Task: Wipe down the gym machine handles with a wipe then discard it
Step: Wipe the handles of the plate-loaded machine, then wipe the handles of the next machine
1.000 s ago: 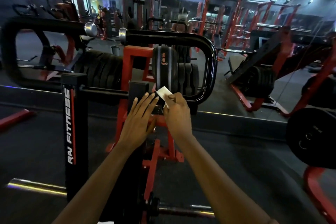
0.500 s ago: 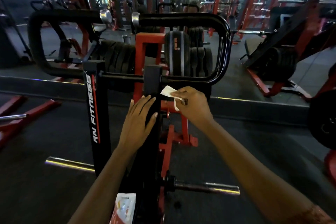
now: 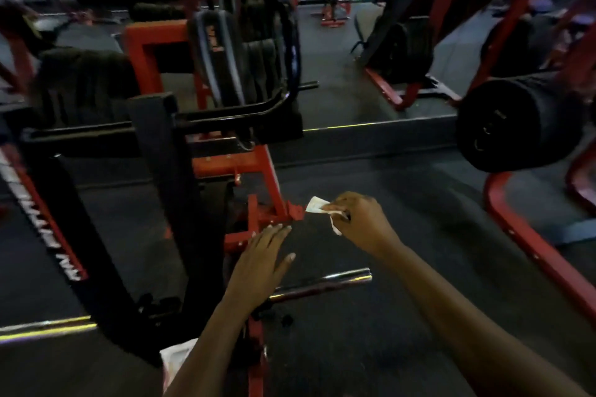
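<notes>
My right hand [image 3: 361, 222] pinches a small white wipe [image 3: 317, 206] low in front of me, over the dark floor. My left hand [image 3: 261, 263] is flat with fingers spread, holding nothing, just left of and below the right hand. The machine's black looped handle [image 3: 277, 3] curves above, well away from both hands, with its lower bar [image 3: 225, 118] running back to a black upright post [image 3: 161, 151]. The machine's red frame [image 3: 267, 190] stands right behind the hands. The picture is motion-blurred.
A chrome bar [image 3: 322, 284] juts out by my left wrist. A white packet [image 3: 174, 361] lies at the bottom beside my left arm. Black weight plates [image 3: 506, 126] on a red frame [image 3: 529, 242] stand to the right. More racks fill the back.
The view has tilted down and to the right. Both hands have dropped away from the black post and handle bar, down toward the floor, the right one still holding the wipe.
</notes>
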Demonstrator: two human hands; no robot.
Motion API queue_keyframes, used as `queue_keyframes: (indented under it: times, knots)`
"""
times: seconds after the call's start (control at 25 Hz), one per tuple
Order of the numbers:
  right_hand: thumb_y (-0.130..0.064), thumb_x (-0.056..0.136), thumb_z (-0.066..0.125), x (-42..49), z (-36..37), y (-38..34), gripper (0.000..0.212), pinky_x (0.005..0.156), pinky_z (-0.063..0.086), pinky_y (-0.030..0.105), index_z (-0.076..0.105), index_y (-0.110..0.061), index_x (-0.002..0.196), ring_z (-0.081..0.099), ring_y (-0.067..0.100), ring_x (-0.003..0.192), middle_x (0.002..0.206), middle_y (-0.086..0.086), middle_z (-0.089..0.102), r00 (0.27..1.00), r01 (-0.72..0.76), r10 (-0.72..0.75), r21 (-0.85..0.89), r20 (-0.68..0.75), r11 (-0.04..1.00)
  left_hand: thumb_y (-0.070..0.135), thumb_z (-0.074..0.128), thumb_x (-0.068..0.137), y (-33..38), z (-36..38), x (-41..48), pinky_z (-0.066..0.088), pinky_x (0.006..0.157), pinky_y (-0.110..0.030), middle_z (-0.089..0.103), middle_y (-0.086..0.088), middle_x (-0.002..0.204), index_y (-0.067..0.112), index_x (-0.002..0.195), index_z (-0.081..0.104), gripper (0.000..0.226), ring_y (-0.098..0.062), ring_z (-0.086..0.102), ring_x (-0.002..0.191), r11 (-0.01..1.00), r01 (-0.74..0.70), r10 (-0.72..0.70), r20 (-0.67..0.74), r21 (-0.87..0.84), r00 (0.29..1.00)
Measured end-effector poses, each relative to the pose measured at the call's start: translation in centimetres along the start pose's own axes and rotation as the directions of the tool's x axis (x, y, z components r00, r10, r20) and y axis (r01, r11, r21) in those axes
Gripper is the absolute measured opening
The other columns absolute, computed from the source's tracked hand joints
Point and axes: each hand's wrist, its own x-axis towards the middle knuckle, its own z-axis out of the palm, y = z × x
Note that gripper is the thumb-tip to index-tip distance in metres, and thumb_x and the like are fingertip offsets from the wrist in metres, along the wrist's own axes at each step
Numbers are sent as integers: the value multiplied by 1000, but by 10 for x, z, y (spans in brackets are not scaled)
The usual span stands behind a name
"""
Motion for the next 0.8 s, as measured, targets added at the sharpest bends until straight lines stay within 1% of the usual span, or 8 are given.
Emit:
queue_keyframes:
  times: [0.2, 0.32, 0.4, 0.48, 0.56, 0.68, 0.76, 0.8]
  knots:
    - [-10, 83, 59, -60, -62, 96, 27, 81, 45, 26, 70, -19, 106, 62, 20, 93, 107, 4, 64, 966, -222, 210, -73, -152, 972, 64, 4, 72, 85, 54, 60, 2, 114, -25, 31, 1, 150, 22, 143, 32, 87, -13, 22, 141, 983, -182, 178, 159, 9, 971]
    - [-13, 83, 61, -119, -114, 152, 23, 79, 46, 28, 71, -18, 103, 62, 20, 89, 105, 4, 64, 877, -394, 357, -54, -322, 918, 63, 15, 82, 172, 93, 91, 6, 115, -28, 33, 2, 150, 22, 143, 32, 76, -13, 23, 141, 939, -339, 343, 216, -56, 914]
    - [-12, 82, 61, -166, -146, 187, 21, 79, 47, 30, 73, -16, 99, 63, 21, 89, 101, 6, 66, 789, -492, 436, -21, -432, 870, 63, 12, 80, 240, 122, 108, 10, 116, -30, 34, 2, 149, 21, 143, 32, 78, -13, 25, 140, 890, -445, 455, 251, -97, 854]
    - [-12, 81, 61, -211, -175, 216, 19, 79, 47, 31, 74, -14, 95, 64, 21, 89, 98, 6, 68, 693, -574, 492, 11, -527, 819, 57, 21, 89, 305, 148, 121, 10, 116, -30, 33, 2, 149, 21, 144, 29, 66, -11, 25, 140, 837, -531, 545, 285, -133, 788]
    - [-10, 81, 59, -255, -199, 239, 20, 81, 47, 31, 73, -13, 95, 65, 23, 90, 98, 6, 69, 587, -661, 546, 36, -598, 750, 53, 29, 92, 363, 172, 128, 12, 116, -31, 34, 2, 149, 22, 144, 29, 60, -12, 27, 139, 774, -608, 631, 300, -178, 716]
    - [-7, 80, 58, -318, -227, 259, 25, 76, 44, 26, 72, -12, 100, 64, 24, 88, 97, 8, 69, 371, -791, 618, 112, -693, 601, 41, 40, 96, 443, 202, 132, 14, 115, -32, 37, 3, 146, 21, 144, 30, 52, -11, 32, 136, 648, -713, 759, 313, -269, 572]
    - [-5, 78, 60, -354, -241, 267, 24, 74, 44, 26, 73, -11, 98, 65, 25, 86, 94, 8, 69, 229, -839, 624, 174, -747, 516, 38, 41, 96, 495, 217, 128, 15, 115, -32, 38, 3, 145, 20, 143, 31, 51, -11, 34, 134, 542, -771, 835, 312, -335, 452]
    - [-5, 77, 61, -369, -245, 270, 23, 74, 45, 27, 73, -11, 96, 65, 25, 86, 94, 8, 70, 173, -856, 623, 196, -763, 478, 38, 42, 96, 516, 224, 124, 17, 115, -32, 39, 2, 144, 20, 142, 32, 51, -12, 34, 134, 485, -794, 870, 301, -366, 392]
